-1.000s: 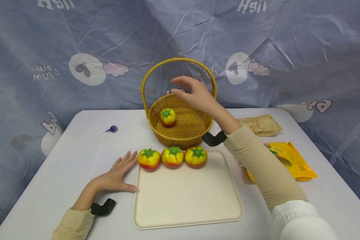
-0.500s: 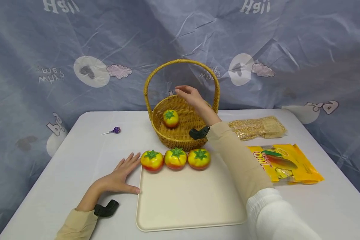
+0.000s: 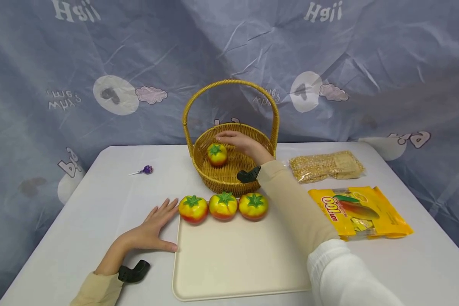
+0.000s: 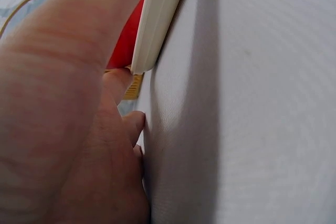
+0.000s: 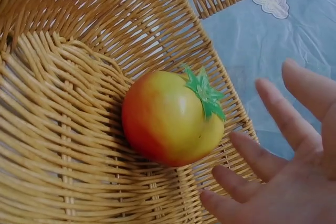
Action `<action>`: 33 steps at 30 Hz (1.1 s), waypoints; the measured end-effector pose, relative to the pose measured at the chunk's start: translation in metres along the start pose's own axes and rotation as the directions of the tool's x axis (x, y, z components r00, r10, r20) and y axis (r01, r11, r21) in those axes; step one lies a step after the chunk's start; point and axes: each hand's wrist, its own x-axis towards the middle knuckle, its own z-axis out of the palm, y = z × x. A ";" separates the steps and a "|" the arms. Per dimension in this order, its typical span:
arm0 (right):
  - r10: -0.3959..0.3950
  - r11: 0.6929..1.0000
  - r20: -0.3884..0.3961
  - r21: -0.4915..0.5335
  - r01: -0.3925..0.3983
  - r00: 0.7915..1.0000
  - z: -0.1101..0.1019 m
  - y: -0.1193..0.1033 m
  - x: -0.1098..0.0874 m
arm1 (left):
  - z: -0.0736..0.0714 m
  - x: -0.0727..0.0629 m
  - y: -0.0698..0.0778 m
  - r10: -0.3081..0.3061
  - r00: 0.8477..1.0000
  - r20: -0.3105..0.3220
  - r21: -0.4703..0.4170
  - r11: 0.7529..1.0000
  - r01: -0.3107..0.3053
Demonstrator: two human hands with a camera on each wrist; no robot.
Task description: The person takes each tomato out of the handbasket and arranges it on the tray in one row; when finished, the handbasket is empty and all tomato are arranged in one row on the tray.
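Observation:
In the head view a wicker basket (image 3: 233, 185) with a tall arched handle holds one yellow-red tomato (image 3: 217, 155) with a green leafy top. My right hand (image 3: 240, 141) reaches in under the handle, its fingers spread just above and beside that tomato (image 5: 170, 119), as the right wrist view shows. My left hand (image 3: 151, 233) lies flat on the table, thumb and fingertips at the left edge of the cream tray (image 3: 241, 259). Along the tray's far edge sit a left tomato (image 3: 193, 209), a middle tomato (image 3: 223, 206) and a right tomato (image 3: 253, 206) in a row.
A purple lollipop (image 3: 148, 169) lies at the left of the white table (image 3: 137, 191). On the right are a clear bag of corn kernels (image 3: 321, 166) and a yellow mango candy bag (image 3: 363, 212). A blue-grey cloth (image 3: 214, 42) hangs behind.
My right hand has come down from above the basket to beside the tomato inside it. The left hand keeps its place at the tray, and the view has shifted slightly.

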 end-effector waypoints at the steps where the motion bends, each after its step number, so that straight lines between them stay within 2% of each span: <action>1: 0.004 1.000 0.032 -0.011 -0.004 0.999 0.001 0.000 0.000 | 0.001 -0.001 0.000 0.000 1.000 -0.002 -0.002 1.000 0.000; 5: 0.027 0.998 0.138 -0.057 -0.019 0.990 0.005 0.002 0.003 | 0.003 -0.003 0.000 -0.001 1.000 -0.009 -0.006 1.000 0.001; 9: 0.045 0.990 0.182 -0.139 -0.020 0.982 0.006 0.004 0.005 | 0.005 -0.003 -0.001 0.004 1.000 -0.013 -0.001 1.000 -0.004; 14: 0.053 0.974 0.197 -0.225 -0.007 0.979 0.006 0.009 0.008 | 0.005 -0.002 -0.002 0.002 1.000 -0.013 0.003 1.000 -0.002; 21: 0.113 0.955 0.162 -0.290 -0.062 0.980 0.008 0.011 0.007 | 0.004 -0.002 -0.002 -0.007 1.000 -0.007 0.005 1.000 0.007; 23: 0.133 0.955 0.151 -0.285 -0.086 0.980 0.007 0.011 0.007 | 0.004 -0.002 -0.002 -0.006 1.000 -0.006 0.004 1.000 0.006; 28: 0.141 0.976 0.130 -0.185 -0.116 0.981 0.007 0.013 0.005 | 0.003 0.000 -0.001 0.000 1.000 -0.003 0.008 1.000 0.000; 33: 0.074 0.990 0.103 -0.127 -0.060 0.992 0.005 0.015 0.005 | 0.002 0.000 0.000 -0.004 1.000 0.003 0.004 1.000 0.004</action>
